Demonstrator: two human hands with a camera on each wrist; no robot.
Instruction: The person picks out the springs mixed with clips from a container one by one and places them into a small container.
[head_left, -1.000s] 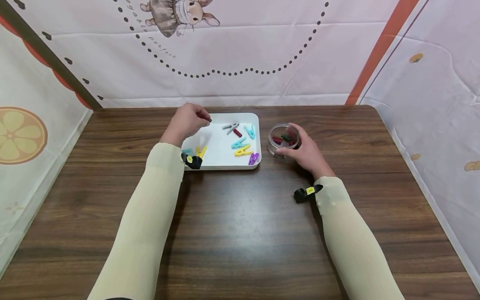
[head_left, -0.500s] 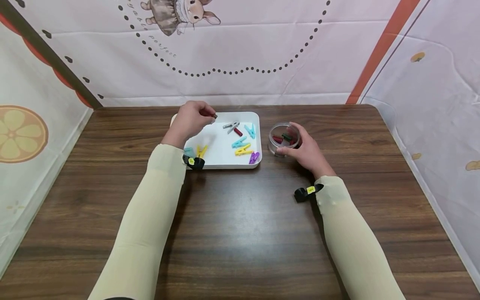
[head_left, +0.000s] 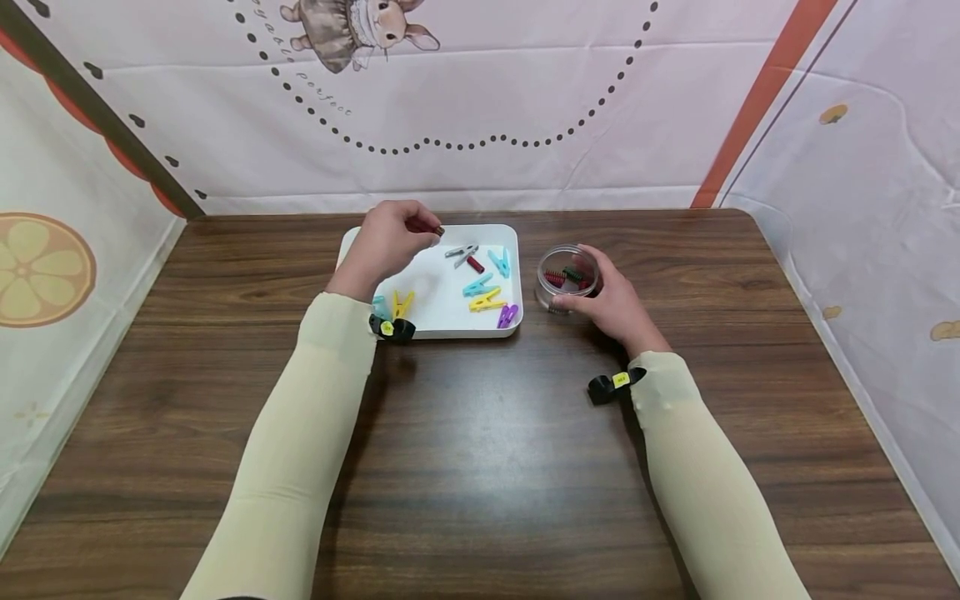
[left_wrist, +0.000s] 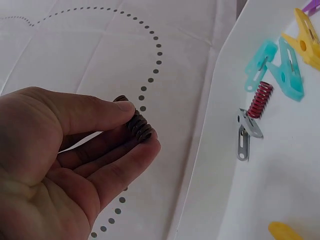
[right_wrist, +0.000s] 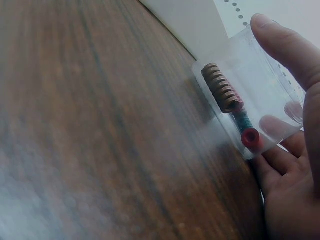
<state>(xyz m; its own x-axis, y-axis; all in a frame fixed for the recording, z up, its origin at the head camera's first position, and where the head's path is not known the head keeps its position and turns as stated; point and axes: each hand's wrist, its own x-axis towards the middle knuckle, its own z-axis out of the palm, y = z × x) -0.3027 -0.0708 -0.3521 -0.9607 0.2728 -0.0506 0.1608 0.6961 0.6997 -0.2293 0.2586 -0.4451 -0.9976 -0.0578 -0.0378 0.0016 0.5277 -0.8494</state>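
Note:
My left hand (head_left: pixel 387 242) is above the white tray (head_left: pixel 427 332), pinching a dark brown coil spring (left_wrist: pixel 139 126) between thumb and fingers. In the tray lie a red spring (left_wrist: pixel 260 99), a grey metal clothespin (left_wrist: pixel 245 131), and several plastic clothespins in turquoise (head_left: pixel 478 287), yellow (head_left: pixel 486 301) and purple (head_left: pixel 507 317). To the tray's right, my right hand (head_left: pixel 615 300) grips a clear round jar (head_left: pixel 542 292) standing on the table. Several springs lie inside the jar, among them a brown one (right_wrist: pixel 220 87), a green one (head_left: pixel 572 273) and red ones (right_wrist: pixel 250 138).
The dark wooden table (head_left: pixel 480 467) carries the tray and jar near its back edge. A printed white cloth (head_left: pixel 487 100) hangs right behind that edge, with more cloth along both sides.
My left hand has moved a little to the right over the tray with the brown spring between its fingers. The right hand and the jar have stayed in place.

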